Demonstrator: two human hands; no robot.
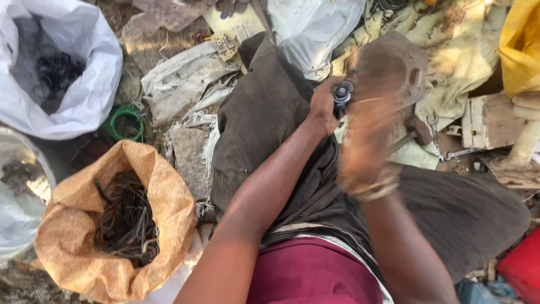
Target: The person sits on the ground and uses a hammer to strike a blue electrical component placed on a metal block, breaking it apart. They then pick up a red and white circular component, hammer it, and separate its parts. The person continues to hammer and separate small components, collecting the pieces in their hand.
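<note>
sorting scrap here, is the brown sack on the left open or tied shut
Open. The brown sack has its mouth rolled down and spread wide, showing a tangle of dark wires inside.

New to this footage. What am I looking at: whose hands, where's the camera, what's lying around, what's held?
There is no machine here: a person works with bare hands, filmed by a camera on their head looking down.

The left hand grips a small dark round metal part. The right hand is blurred by motion; whether it holds anything cannot be told.

On the ground at left sit a brown sack of tangled wire scrap, a white sack of dark rings and a green ring.
</note>
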